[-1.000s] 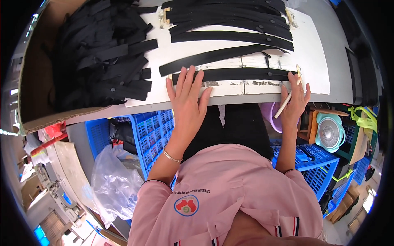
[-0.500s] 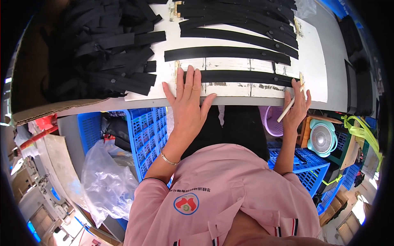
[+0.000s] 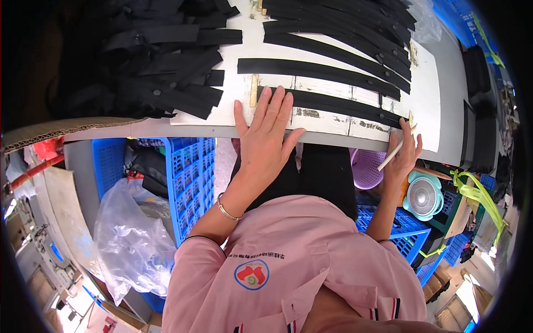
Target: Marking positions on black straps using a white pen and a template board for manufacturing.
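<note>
A long black fabric strip (image 3: 338, 104) with a small dark button-like piece near its right end lies along the near part of a white marked board (image 3: 426, 91). My left hand (image 3: 264, 130) rests flat on the strip's left end, fingers stretched out and slightly spread, a bracelet on the wrist. At the right end, my right hand (image 3: 405, 152) touches the strip with a fingertip. The same hand holds a thin white pencil-like stick (image 3: 388, 159), slanting down to the left. Just beyond lies another black strip (image 3: 311, 69), with several more farther back.
A heap of black strips (image 3: 161, 94) fills the left of the table beside a cardboard edge (image 3: 78, 129). Below are blue crates (image 3: 191, 183), a clear plastic bag (image 3: 133, 238), a purple basket (image 3: 366, 169) and a turquoise fan (image 3: 425, 195). Black items line the right edge.
The view has shifted and tilted, so the board now slopes down to the right. My left hand sits slightly farther right along the strip. My right hand stays at the strip's right end.
</note>
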The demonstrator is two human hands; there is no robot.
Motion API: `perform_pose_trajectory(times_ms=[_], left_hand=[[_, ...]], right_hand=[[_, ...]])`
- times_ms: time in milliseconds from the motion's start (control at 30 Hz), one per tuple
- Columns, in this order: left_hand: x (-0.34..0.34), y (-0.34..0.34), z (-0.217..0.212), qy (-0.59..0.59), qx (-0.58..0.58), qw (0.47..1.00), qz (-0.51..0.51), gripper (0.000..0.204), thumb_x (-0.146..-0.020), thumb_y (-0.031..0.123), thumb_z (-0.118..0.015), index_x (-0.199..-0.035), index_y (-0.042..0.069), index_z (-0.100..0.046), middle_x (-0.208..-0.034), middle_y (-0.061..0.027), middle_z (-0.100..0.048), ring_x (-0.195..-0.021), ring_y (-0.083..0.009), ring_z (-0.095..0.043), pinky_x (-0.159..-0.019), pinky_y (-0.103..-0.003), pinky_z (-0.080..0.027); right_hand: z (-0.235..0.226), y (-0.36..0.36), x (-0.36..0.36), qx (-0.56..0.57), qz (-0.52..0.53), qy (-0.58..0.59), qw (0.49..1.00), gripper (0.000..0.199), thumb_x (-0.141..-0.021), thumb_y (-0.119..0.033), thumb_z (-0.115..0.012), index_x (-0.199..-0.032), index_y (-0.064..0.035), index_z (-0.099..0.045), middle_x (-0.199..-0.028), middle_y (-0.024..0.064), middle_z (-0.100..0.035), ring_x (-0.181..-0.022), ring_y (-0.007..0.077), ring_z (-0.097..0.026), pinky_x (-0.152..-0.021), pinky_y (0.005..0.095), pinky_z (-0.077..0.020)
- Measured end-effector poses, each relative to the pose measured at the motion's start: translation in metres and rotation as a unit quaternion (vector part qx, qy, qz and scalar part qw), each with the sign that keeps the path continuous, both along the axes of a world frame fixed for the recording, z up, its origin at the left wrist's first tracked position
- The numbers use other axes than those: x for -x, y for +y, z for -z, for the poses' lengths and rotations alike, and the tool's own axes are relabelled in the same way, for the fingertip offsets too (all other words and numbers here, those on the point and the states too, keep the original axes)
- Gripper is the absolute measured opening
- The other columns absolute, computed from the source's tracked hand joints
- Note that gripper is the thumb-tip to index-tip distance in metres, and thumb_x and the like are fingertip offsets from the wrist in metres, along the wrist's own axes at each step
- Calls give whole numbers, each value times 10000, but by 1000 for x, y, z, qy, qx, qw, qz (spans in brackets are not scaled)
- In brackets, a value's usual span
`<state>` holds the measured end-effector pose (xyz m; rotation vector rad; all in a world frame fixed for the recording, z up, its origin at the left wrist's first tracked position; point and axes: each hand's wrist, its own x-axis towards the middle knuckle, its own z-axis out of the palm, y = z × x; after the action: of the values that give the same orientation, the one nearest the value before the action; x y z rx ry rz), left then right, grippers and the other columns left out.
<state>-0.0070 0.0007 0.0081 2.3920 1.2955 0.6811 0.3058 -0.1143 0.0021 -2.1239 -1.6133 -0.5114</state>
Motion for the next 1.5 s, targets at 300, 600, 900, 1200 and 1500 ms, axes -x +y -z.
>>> perform_pose_trajectory(times_ms=[300, 600, 900, 1200, 1500], left_hand=[[-2, 0, 4, 15, -34, 999, -3, 648, -947, 387, -692, -1470, 42, -525, -1537, -110, -505, -1473, -291, -405, -1208, -646, -75], [-4, 0, 1, 13, -22, 1000, -7, 661, -938, 397, -699, -1472, 50, -520, -1541, -124, -497, -1481, -280, -398, -1215, -634, -63], [-4, 0, 3, 28, -32, 999, -11, 709, -931, 402, -701, -1494, 28, -490, -1554, -130, -482, -1488, -273, -391, -1211, -645, -75], [-4, -1, 5, 28, -29, 999, -13, 697, -936, 395, -700, -1504, 47, -493, -1568, -113, -476, -1502, -270, -375, -1220, -612, -67], [-6, 0, 7, 30, -35, 999, -11, 697, -927, 401, -705, -1487, 36, -509, -1561, -117, -479, -1495, -278, -383, -1215, -627, -66]], right_hand=[[-52, 66, 95, -47, -107, 478, 871, 305, -1046, -122, -541, -1320, -37, -646, -1140, 113, -741, -972, 144, -688, -840, 281, -527], [-21, 119, 140, 27, -183, 569, 801, 199, -1009, -135, -634, -1065, 26, -737, -942, 70, -723, -768, 109, -638, -662, 252, -494], [-10, 121, 142, 11, -230, 521, 822, 181, -1001, -121, -646, -1050, 38, -716, -951, 97, -726, -772, 142, -641, -684, 277, -501], [-16, 117, 140, 53, -218, 530, 818, 208, -1028, -122, -602, -1005, 27, -745, -824, 57, -693, -682, 85, -586, -612, 230, -458], [-13, 117, 139, 37, -250, 516, 819, 196, -990, -146, -655, -921, 15, -742, -746, 78, -718, -611, 112, -624, -563, 275, -477]])
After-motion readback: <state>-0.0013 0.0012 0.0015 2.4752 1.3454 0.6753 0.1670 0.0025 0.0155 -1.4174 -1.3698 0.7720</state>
